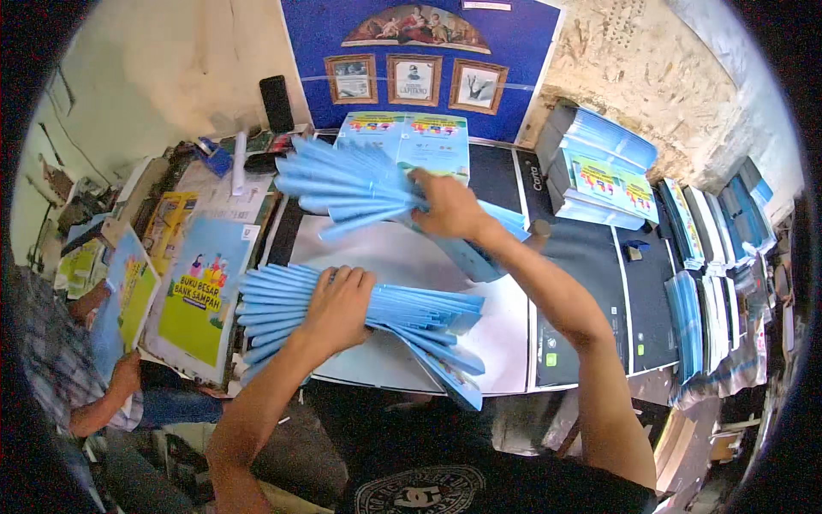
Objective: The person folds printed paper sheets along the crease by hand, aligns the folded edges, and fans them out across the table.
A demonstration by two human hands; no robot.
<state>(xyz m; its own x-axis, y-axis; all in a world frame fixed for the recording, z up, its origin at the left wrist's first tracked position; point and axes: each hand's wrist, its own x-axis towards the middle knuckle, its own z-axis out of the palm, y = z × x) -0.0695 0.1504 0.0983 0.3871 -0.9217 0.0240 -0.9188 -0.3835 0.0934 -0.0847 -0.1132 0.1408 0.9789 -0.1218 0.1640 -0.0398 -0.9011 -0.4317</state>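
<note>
Two fanned bundles of blue printed sheets, which look folded, are in front of me. My left hand (341, 308) grips the nearer bundle (274, 304) from above, its fingers curled over the middle. This bundle spreads to the left, and a few sheets hang loose at its lower right. Farther back, my right hand (447, 206) is closed around the second bundle (347, 176), which is raised, tilted and smeared by motion on its left side. My right thumb is partly hidden. Under both lies a white board (505, 334) on the dark worktop.
Behind the bundles lie printed blue-green sheets (437, 141). At the back right rises a tall stack of sheets (604, 184), with more stacks (685, 313) along the right edge. To the left, a person (111, 390) holds a printed sheet beside a large cover (205, 295).
</note>
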